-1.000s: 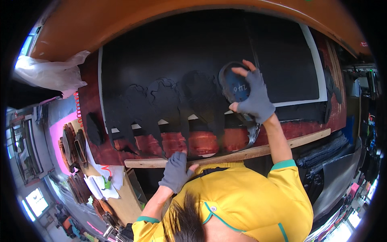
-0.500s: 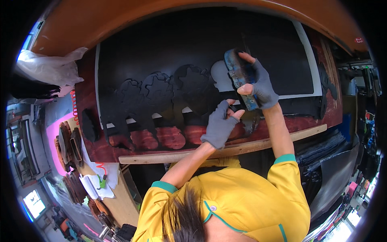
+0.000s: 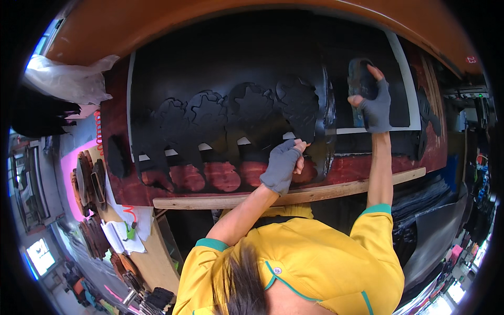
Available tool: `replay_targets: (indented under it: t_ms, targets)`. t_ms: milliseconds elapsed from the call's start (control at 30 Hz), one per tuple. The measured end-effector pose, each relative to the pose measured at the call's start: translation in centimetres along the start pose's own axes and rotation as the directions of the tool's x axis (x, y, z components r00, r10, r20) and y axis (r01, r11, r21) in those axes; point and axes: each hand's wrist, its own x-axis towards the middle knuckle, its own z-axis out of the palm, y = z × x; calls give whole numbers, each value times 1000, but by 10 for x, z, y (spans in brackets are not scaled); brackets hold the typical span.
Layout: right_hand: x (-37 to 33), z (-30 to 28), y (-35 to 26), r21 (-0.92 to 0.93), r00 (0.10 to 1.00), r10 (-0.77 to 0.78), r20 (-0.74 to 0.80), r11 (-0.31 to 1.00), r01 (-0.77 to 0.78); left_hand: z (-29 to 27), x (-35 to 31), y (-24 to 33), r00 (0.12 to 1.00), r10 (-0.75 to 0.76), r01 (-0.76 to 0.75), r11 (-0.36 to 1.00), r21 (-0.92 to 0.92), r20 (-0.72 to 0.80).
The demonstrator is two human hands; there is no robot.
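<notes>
My left hand (image 3: pixel 281 167), in a grey fingerless glove, is closed in a pinch at the near edge of a black sheet (image 3: pixel 210 65). A row of cut outlines with rounded and notched edges runs across that sheet. A glossy raised fold stands in it to the right of the left hand. My right hand (image 3: pixel 377 109), gloved the same way, grips a worn, curved metal cutting die (image 3: pixel 357 79) with bluish sides. It holds the die over the right part of the black sheet; whether they touch, I cannot tell.
Beneath the sheet lie a white board (image 3: pixel 403 79) and a dark red table (image 3: pixel 116 152). A wooden strip (image 3: pixel 231 203) borders the table's near edge. An orange machine beam (image 3: pixel 236 8) arches across the far side. More dies (image 3: pixel 84 176) stand at the left, near a clear plastic bag (image 3: pixel 71 79).
My right hand has carried the cutting die to the right. Black sheet now covers the pale gap where the die was, and a fold has risen there. My left hand has shifted slightly.
</notes>
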Motion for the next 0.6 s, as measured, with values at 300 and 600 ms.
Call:
replay_targets:
  t_ms: [300, 600]
  targets:
    - [-44, -21, -65, -262, 728, -412, 549, 742, 617, 11, -7, 5, 998, 12, -12, 1000, -7, 65]
    - [-6, 52, -17, -53, 684, -636, 358, 717, 695, -14, -35, -5, 879, 468, -437, 867, 240, -88]
